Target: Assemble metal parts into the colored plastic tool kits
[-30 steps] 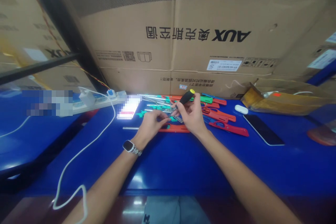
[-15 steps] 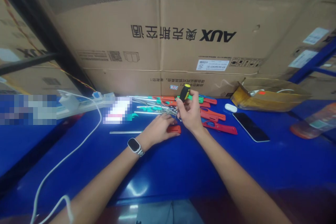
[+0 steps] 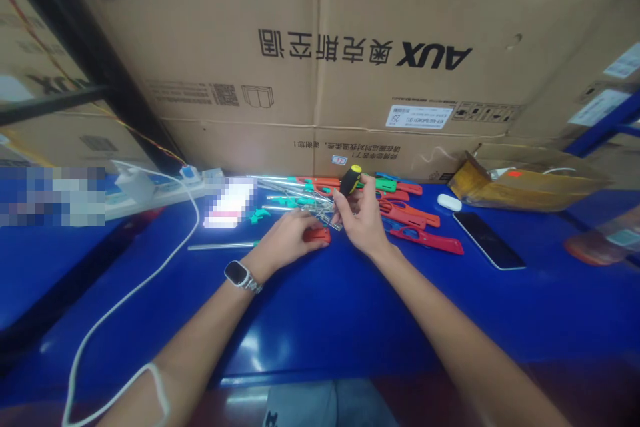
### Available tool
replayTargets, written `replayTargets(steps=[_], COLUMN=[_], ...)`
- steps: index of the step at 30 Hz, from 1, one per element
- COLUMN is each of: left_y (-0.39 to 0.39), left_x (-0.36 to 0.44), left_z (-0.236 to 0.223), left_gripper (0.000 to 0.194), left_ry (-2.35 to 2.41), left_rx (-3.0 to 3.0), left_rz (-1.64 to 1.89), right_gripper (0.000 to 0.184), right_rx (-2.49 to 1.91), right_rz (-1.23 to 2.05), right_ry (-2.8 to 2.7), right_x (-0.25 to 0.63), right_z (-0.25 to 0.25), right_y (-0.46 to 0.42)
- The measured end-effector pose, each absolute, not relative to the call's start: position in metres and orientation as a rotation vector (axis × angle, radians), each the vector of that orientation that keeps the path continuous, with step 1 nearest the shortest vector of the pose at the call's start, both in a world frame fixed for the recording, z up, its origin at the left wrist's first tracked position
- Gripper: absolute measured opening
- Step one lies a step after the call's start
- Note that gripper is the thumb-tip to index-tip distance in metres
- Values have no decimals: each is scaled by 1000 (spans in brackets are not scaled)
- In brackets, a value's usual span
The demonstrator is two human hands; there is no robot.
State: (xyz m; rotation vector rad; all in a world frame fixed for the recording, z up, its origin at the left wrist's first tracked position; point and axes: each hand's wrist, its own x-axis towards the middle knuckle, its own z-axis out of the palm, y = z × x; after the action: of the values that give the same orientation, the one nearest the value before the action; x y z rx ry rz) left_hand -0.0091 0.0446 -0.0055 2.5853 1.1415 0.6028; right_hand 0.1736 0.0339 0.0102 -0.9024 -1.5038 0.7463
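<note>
My left hand (image 3: 286,237), with a watch on its wrist, is closed around the orange handle of a long-nosed lighter (image 3: 319,235). The lighter's silver tube points left along the table, and my fingers hide part of its handle. In my right hand (image 3: 367,223) is a screwdriver (image 3: 352,178) with a black and yellow grip, tilted, its top up. The screwdriver's shaft is mostly hidden by my fingers. A small metal piece (image 3: 337,226) shows just below them. Around both hands lie several more lighters, among them a red one (image 3: 435,241) and a green one (image 3: 385,183).
Loose teal parts (image 3: 259,215) lie left of the lighters. On the right are a phone (image 3: 487,240), a white case (image 3: 449,203), a brown paper bag (image 3: 525,187) and a bottle (image 3: 600,243). A white cable (image 3: 135,290) crosses the left side. A large carton (image 3: 350,0) stands behind.
My left hand has moved a little left with the orange lighter, away from my right hand. The screwdriver remains in my right hand. The camera view has shifted slightly.
</note>
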Motion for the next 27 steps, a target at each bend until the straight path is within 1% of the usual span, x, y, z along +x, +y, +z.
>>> replayTargets(steps=[5,14,16,20,24,27], left_y=[44,44,43,41,40,40], left_x=[-10,-9,-9,-10,-5,5], left_z=[-4,-4,-4,-2,1,2], left_gripper=[27,25,24,25,28,20], left_ry=[1156,1139,1142,1151,1115,1130], left_rx=[2609,2589,2587,2573,2458,2202], left_rz=[586,611,604,607,837,1058], right_gripper=[36,40,38,25,25,24], right_rx=[-924,-962,-965,-958,-962,-965], right_rz=[700,684,673,742,792,756], right_ry=[-1543,-1631,-1666,-1702,-1658,-1651], right_x=[174,173,174,176,177,175], right_z=[12,9,11,19,24,25], right_y=[33,33,33,32,33,35])
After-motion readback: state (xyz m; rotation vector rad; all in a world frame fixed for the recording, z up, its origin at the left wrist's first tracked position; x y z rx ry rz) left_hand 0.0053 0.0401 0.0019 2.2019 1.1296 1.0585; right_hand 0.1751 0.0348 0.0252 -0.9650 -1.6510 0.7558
